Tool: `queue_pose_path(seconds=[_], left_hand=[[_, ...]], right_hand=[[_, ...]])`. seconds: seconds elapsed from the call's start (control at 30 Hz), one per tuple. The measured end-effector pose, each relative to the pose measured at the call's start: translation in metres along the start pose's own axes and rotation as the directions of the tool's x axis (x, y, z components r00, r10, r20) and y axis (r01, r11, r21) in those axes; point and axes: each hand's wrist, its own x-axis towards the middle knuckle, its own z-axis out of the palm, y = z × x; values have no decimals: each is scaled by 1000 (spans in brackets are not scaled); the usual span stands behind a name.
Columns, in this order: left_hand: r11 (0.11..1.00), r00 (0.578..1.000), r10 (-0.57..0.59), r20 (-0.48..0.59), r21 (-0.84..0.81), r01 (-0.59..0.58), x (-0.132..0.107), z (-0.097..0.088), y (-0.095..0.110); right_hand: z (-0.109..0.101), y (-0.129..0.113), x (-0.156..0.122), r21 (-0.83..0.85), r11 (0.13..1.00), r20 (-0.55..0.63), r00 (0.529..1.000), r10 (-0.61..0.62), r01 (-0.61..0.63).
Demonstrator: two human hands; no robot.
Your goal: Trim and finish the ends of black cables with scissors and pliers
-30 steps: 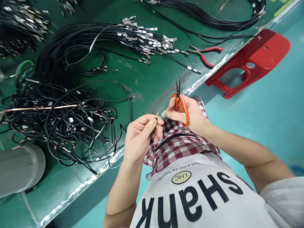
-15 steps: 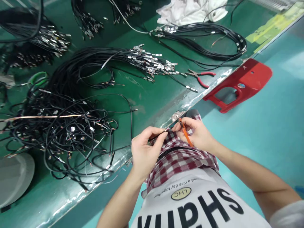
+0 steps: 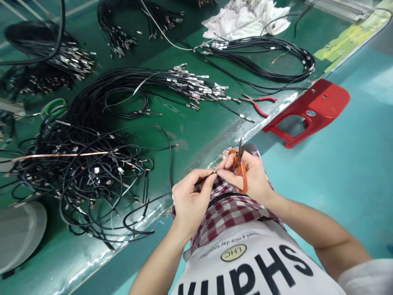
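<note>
My left hand (image 3: 190, 200) is closed in a pinch on the end of a thin black cable (image 3: 144, 213) that loops back onto the green bench (image 3: 196, 131). My right hand (image 3: 250, 176) is closed around orange-handled scissors (image 3: 241, 166), blades pointing up and away. Its thumb and forefinger meet my left fingertips at the cable's tip, just off the bench's near edge and above my checked cloth.
A tangle of black cables (image 3: 82, 168) with metal terminals lies left. A bundle with crimped ends (image 3: 196, 86) and red-handled pliers (image 3: 258, 102) lie further back. White cloth (image 3: 245, 16) sits at the far edge. A red plastic stool (image 3: 310, 110) stands right.
The view has tilted so more of the bench's far side shows. My right hand has turned the scissors so the blades point up again. Both hands stay together on the cable tip.
</note>
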Motion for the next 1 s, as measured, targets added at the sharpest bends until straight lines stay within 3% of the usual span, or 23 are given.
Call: queue_pose_path(seconds=[0.2,0.37,0.5,0.77,1.0], left_hand=[[999,997,-40,73,-31,42,-1,1,-1],[966,971,-166,173,-171,196,-2,2,-2],[943,956,-210,203,-217,253,-2,1,-2],[956,968,-193,158,-193,222,-2,3,-3],[971,974,-167,156,-145,190,-4,3,-5]], right_hand=[[1,-3,1,22,999,-48,998,49,-48],[5,-4,3,-21,999,-84,996,38,-40],[6,-4,4,-15,999,-84,995,47,-48],[4,-6,5,35,999,-24,999,39,-38],[6,-5,7,-12,999,-62,997,51,-52]])
